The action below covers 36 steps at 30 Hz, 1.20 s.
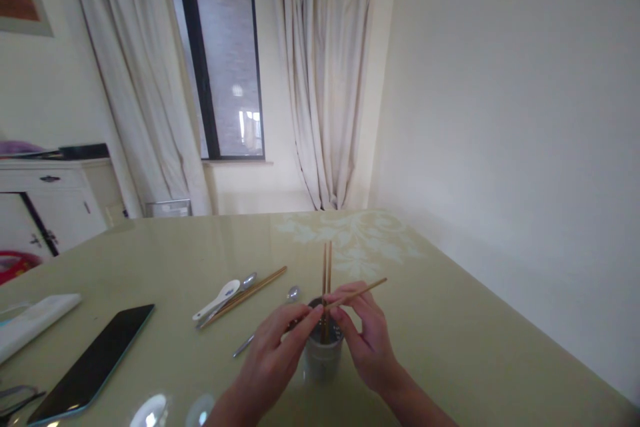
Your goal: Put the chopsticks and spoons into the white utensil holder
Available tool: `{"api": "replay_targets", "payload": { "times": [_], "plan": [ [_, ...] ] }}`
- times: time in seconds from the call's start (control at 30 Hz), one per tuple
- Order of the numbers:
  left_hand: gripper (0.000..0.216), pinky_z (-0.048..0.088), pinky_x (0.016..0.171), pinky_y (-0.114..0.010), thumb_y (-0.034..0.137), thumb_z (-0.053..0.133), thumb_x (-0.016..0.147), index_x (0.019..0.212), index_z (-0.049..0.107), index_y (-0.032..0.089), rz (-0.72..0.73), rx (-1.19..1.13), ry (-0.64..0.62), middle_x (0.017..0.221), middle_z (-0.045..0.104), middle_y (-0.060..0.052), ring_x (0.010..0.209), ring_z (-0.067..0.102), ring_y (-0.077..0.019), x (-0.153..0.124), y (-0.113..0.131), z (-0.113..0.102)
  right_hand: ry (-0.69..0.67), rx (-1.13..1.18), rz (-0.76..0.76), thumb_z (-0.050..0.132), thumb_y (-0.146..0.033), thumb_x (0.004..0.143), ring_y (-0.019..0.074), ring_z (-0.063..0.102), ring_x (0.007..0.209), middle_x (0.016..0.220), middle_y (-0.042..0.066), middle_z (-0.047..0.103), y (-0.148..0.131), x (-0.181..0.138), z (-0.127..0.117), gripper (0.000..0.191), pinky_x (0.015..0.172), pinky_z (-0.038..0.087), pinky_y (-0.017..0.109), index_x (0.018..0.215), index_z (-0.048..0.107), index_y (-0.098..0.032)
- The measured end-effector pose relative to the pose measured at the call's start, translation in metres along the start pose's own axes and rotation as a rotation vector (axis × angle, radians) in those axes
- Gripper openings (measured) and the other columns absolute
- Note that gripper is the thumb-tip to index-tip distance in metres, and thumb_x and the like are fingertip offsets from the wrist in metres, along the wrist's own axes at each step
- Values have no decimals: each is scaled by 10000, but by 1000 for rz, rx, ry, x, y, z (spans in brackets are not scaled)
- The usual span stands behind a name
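Observation:
A grey utensil holder (321, 355) stands upright on the table in front of me, with two wooden chopsticks (327, 267) standing in it. Above its rim, my right hand (367, 333) pinches another wooden chopstick (367, 287), which slants up to the right. My left hand (280, 340) is closed at the left side of the holder's rim, its thumb and fingertips at the near end of that slanting chopstick. Partly hidden behind my left hand lies a metal spoon (293, 293). Farther left, a white spoon (220, 300) rests beside a pair of chopsticks (260, 288) and another metal spoon (249, 280).
On the left of the glossy table (400, 353) lie a black-screened phone or tablet (97, 360), a white box-like object (40, 321) and dark-framed glasses (20, 397). A wall (525, 147) runs along the right edge. A curtained window (230, 73) and white cabinet (60, 200) are beyond.

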State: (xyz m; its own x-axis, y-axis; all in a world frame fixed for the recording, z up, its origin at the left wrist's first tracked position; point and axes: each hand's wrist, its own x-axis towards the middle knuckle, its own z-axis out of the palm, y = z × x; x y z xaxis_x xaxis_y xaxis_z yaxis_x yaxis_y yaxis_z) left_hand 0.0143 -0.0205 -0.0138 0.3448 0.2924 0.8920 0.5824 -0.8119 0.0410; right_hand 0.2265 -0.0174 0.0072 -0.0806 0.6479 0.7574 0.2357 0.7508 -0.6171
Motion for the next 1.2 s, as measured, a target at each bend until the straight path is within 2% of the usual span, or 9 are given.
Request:
{"api": "replay_targets", "payload": {
  "times": [0.07, 0.13, 0.23, 0.3, 0.37, 0.47, 0.6, 1.03, 1.2],
  "plan": [
    [382, 596, 931, -205, 171, 519, 1087, 1440, 640, 253, 32, -2, -19, 1138, 762, -69, 1050, 738, -144, 1, 2, -1, 10, 91, 43, 649, -356, 1060, 228, 700, 990, 1007, 54, 761, -2, 0, 1, 178, 903, 557, 334, 1086, 812, -288],
    [372, 588, 963, -231, 193, 501, 1093, 1433, 642, 244, -17, 24, -19, 1180, 757, -80, 1093, 728, -159, 0, -3, -2, 117, 213, 127, 640, -383, 1068, 209, 700, 893, 952, 48, 758, 1, 3, 1, 196, 820, 566, 311, 1036, 793, -265],
    [322, 586, 1001, -326, 230, 445, 1102, 1302, 697, 203, -273, 149, -2, 1191, 752, -103, 1126, 715, -211, -5, -31, -3, 358, 358, 219, 642, -443, 1065, 180, 668, 771, 910, 42, 760, 9, 12, -6, 233, 725, 555, 293, 1013, 754, -245],
    [301, 589, 984, -396, 241, 455, 1090, 1185, 736, 188, -482, 330, -124, 1123, 765, -105, 1061, 717, -252, -13, -55, -3, 469, 381, 248, 680, -484, 1036, 175, 648, 747, 901, 44, 760, 17, 18, -13, 256, 711, 547, 297, 1035, 747, -237],
    [313, 574, 987, -453, 190, 463, 1060, 1188, 748, 175, -605, 514, -343, 1140, 772, -116, 1068, 703, -294, -22, -75, -4, 510, 366, 277, 715, -521, 1002, 179, 638, 746, 889, 47, 757, 22, 22, -19, 306, 708, 543, 305, 1080, 757, -228],
    [388, 559, 974, -464, 130, 444, 1039, 1318, 712, 158, -684, 685, -578, 1242, 749, -148, 1156, 672, -321, -33, -90, -7, 457, 338, 323, 740, -559, 967, 186, 630, 733, 850, 51, 748, 25, 24, -20, 378, 696, 543, 317, 1112, 785, -213],
    [444, 549, 969, -447, 103, 398, 1039, 1374, 684, 164, -715, 739, -693, 1319, 718, -165, 1197, 658, -319, -36, -89, -9, 307, 305, 391, 761, -576, 935, 198, 633, 709, 774, 51, 728, 20, 23, -13, 421, 681, 552, 334, 1106, 826, -197],
    [382, 551, 953, -426, 140, 407, 1057, 1262, 728, 158, -754, 750, -730, 1233, 738, -168, 1190, 675, -321, -32, -90, -9, 164, 255, 514, 827, -689, 806, 220, 683, 697, 759, 77, 775, 26, 20, -4, 565, 644, 547, 325, 1033, 825, -173],
    [350, 542, 969, -423, 195, 407, 1073, 1186, 736, 159, -799, 687, -727, 1215, 739, -159, 1188, 674, -312, -27, -88, -12, 82, 231, 517, 820, -674, 828, 227, 694, 731, 820, 79, 791, 26, 19, -2, 522, 671, 548, 327, 996, 840, -181]
  ]
}}
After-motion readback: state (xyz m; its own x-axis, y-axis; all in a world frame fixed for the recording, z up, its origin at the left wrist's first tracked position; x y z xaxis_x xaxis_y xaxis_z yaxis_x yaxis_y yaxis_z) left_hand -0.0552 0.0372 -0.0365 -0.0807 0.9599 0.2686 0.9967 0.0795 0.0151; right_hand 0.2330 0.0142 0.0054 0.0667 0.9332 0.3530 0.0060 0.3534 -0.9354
